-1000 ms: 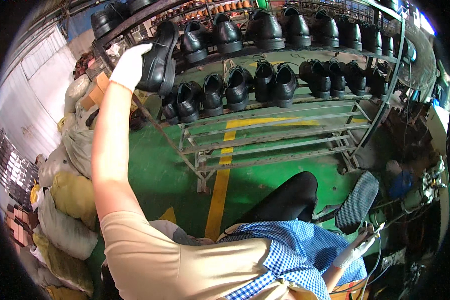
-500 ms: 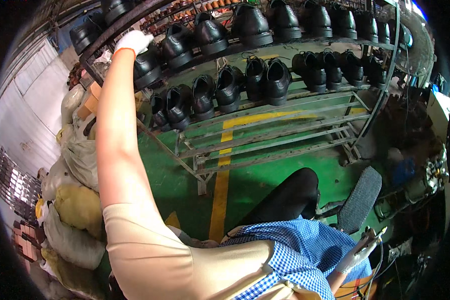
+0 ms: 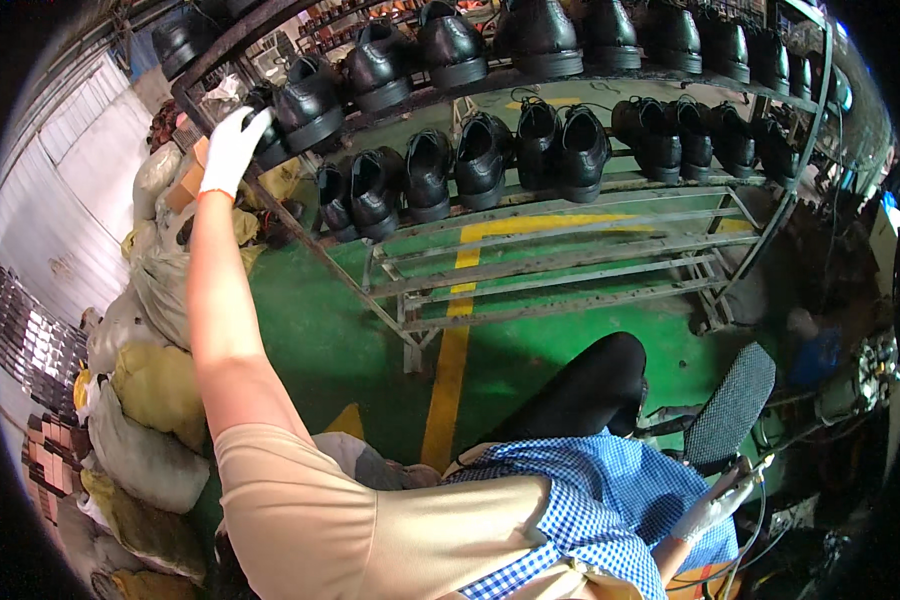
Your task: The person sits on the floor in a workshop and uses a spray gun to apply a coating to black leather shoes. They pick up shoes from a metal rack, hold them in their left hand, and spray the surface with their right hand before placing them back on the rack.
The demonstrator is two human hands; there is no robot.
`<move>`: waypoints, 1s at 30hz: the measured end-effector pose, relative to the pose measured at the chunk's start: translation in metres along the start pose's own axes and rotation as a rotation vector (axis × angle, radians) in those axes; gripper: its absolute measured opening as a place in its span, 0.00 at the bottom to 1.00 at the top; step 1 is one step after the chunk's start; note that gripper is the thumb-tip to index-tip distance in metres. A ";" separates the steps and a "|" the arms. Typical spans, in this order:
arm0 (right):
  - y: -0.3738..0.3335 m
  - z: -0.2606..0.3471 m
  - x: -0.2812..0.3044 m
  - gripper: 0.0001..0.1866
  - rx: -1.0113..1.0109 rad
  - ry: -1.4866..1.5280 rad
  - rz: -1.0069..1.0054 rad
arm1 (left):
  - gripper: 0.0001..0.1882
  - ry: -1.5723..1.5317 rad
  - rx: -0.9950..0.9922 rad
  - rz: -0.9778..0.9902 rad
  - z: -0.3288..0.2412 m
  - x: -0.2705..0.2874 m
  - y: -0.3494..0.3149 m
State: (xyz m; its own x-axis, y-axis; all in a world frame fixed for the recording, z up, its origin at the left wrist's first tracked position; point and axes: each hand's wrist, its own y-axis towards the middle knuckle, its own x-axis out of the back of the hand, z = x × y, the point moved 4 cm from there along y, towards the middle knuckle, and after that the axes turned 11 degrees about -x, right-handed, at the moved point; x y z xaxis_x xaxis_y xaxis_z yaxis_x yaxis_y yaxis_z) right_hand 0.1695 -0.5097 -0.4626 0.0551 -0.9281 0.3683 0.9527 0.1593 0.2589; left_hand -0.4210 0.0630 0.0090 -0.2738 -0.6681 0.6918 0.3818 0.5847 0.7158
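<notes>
My left hand [image 3: 232, 152], in a white glove, reaches up to the left end of the rack's upper shelf. Its fingers are closed on the endmost black shoe [image 3: 268, 140], which the hand partly hides. Beside that stands another black leather shoe [image 3: 309, 104], heel toward me, in a row of several. Low on the right, my right hand [image 3: 705, 510], also gloved, grips a small metal spray gun [image 3: 738, 482] with a brass-coloured tip and a thin hose. It rests near my blue checked apron [image 3: 610, 490].
A metal rack [image 3: 560, 262] holds a lower row of black laced shoes [image 3: 482, 160]. Stuffed sacks [image 3: 155, 450] pile up on the left. A dark textured pad [image 3: 730, 405] stands at right near my knee. Yellow lines [image 3: 450, 375] mark the green floor.
The view has shifted a little, so the rack sits further right. My left hand has moved down and left from above the shoe row to its end. My right hand keeps the spray gun.
</notes>
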 end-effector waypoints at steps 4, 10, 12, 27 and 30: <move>0.003 0.018 -0.009 0.22 -0.046 -0.049 0.055 | 0.28 0.227 0.072 -0.273 -0.035 0.020 -0.032; 0.008 0.004 -0.015 0.30 -0.129 -0.020 0.064 | 0.21 0.184 0.031 -0.597 -0.131 0.038 -0.110; 0.005 -0.006 -0.017 0.27 -0.156 -0.022 0.040 | 0.19 0.199 -0.056 -0.698 -0.178 0.049 -0.140; -0.003 0.041 -0.027 0.37 -0.466 0.405 0.148 | 0.08 -1.147 -0.489 -0.304 -0.449 -0.079 -0.240; -0.012 0.020 -0.031 0.19 -0.375 0.294 0.107 | 0.10 -1.340 -0.647 -0.205 -0.534 -0.094 -0.230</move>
State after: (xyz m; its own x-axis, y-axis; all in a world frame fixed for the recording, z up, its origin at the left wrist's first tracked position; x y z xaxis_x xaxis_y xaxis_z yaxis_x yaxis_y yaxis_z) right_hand 0.1501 -0.4765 -0.4597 0.1890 -0.9775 0.0933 0.9762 0.1767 -0.1260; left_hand -0.0114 -0.2548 -0.2710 -0.8152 0.4033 0.4156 0.4534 -0.0020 0.8913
